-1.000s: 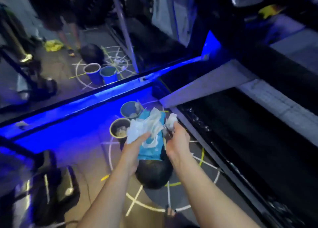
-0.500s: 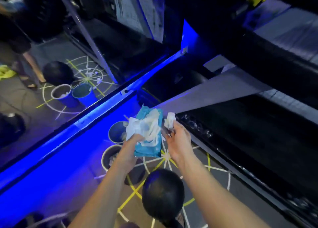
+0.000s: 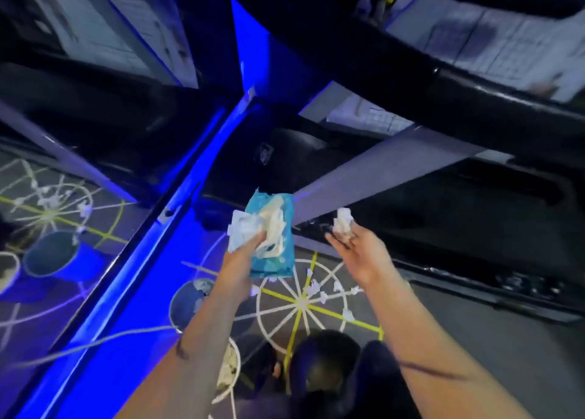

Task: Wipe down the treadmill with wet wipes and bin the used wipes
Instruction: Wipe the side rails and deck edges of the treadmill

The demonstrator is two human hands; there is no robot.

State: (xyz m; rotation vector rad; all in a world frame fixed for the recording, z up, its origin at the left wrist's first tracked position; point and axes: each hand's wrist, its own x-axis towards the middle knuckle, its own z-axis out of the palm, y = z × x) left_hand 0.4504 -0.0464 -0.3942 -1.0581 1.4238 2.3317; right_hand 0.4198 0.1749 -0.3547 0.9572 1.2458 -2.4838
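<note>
The step in hand looks like carrying one wipe to the machine while the supply is kept back. Below the left forearm, on the floor, stands a blue bucket (image 3: 182,308), which seems the likely place for spent wipes.

The left hand (image 3: 243,254) is raised in front of the body with the forearm sloping up and forward. Its fingers are curled round the near end of the teal wipes pack (image 3: 278,251), and its thumb clamps a bunch of loose wipes (image 3: 243,228) against the pack's face. Those loose sheets spill past the fingertips, so it would be wise to tuck them back and close the flap before wiping, or they may drop or dry out.

The right hand (image 3: 354,251) is level with the left and well apart from it, with the arm stretched forward. Its palm is turned partly up and inward, and a small crumpled wipe (image 3: 343,224) is pinched at its fingertips. Whether that wipe is fresh or used cannot be told.

Just beyond those fingertips runs a grey bar (image 3: 380,172) of the treadmill (image 3: 459,203), with the dark deck off to the hand's right. To wipe well, the person should shake the wad out flat and lay it under straight fingers. Long overlapping strokes along the bar would then work better than dabbing with the ball. The pack should stay clear of the wet surface.
</note>
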